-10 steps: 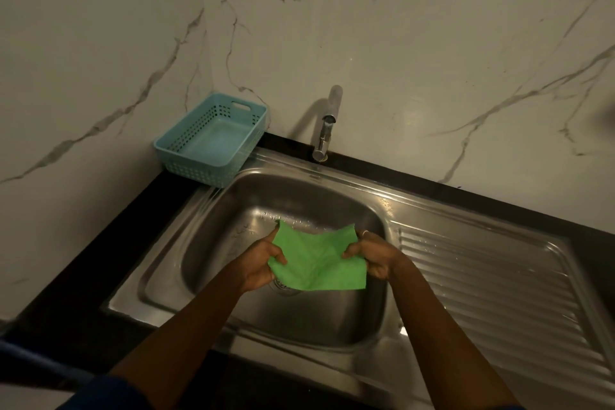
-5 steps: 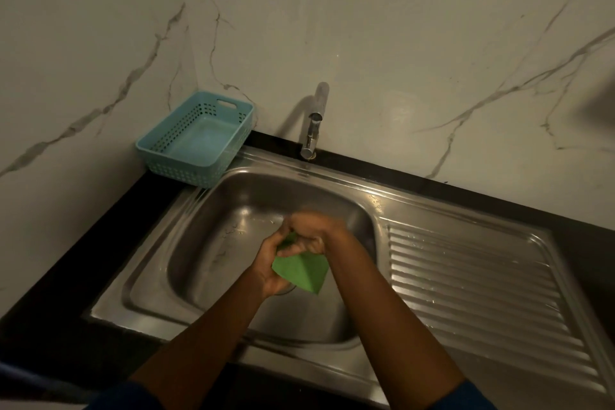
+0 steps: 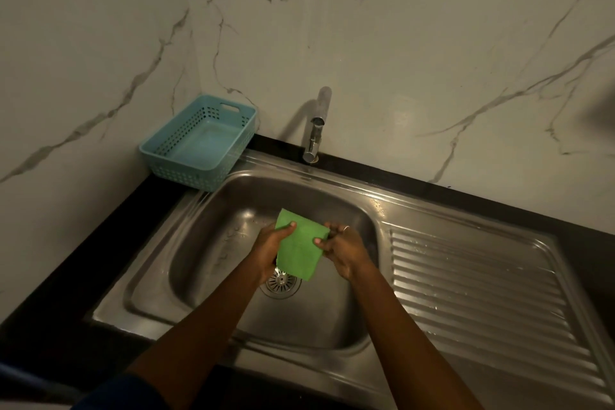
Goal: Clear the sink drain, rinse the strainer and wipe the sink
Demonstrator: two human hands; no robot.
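A folded green cloth (image 3: 299,248) hangs above the steel sink basin (image 3: 213,243). My left hand (image 3: 271,245) grips its left edge, thumb on top. My right hand (image 3: 342,248) pinches its right edge between thumb and fingers; a ring shows on one finger. The round strainer (image 3: 280,283) sits in the drain just below the cloth, partly hidden by the cloth and my left wrist.
A pale blue perforated basket (image 3: 199,140) stands at the back left corner on the black counter. The tap (image 3: 315,133) rises behind the basin. A ribbed drainboard (image 3: 482,293) lies to the right. Marble walls close off the back and left.
The cloth was spread wide between both hands, then bunched as the hands came together. Now it is folded narrower and held flat between the hands again.
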